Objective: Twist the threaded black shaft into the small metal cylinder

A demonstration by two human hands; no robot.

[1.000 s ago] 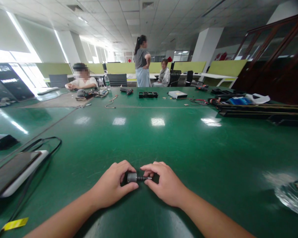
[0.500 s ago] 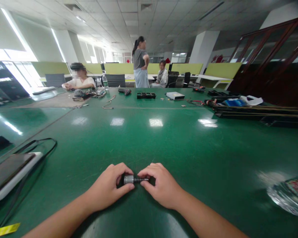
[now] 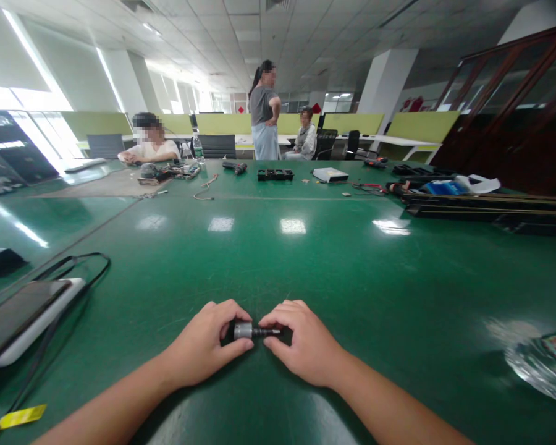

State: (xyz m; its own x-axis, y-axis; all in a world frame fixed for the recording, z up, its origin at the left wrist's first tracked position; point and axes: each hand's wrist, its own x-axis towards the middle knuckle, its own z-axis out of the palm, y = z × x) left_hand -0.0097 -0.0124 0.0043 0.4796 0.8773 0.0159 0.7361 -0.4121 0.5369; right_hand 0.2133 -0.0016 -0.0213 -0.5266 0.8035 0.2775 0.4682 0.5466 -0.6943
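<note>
A short grey metal cylinder with a thin dark ribbed shaft and a pointed metal tip (image 3: 243, 330) lies level just above or on the green tabletop, its tip to the right. My left hand (image 3: 204, 343) curls around the grey cylinder end, thumb in front and fingers behind. On the other side, my right hand (image 3: 303, 343) has thumb and fingers bent around the thin shaft. Some of the shaft shows between thumb and fingers, and whether the fingertips press on it is hard to see.
A phone on a white block (image 3: 41, 309) with black cables lies at left. A glass dish (image 3: 537, 364) stands at right. Across the green table (image 3: 278, 259) are a power drill (image 3: 234, 167), a black frame (image 3: 275, 175) and a silver drive (image 3: 330, 175). Several people are beyond.
The view has shifted slightly, so the far things sit a little to the right and higher. The right fingers look slightly looser around the shaft, with more of the tip showing.
</note>
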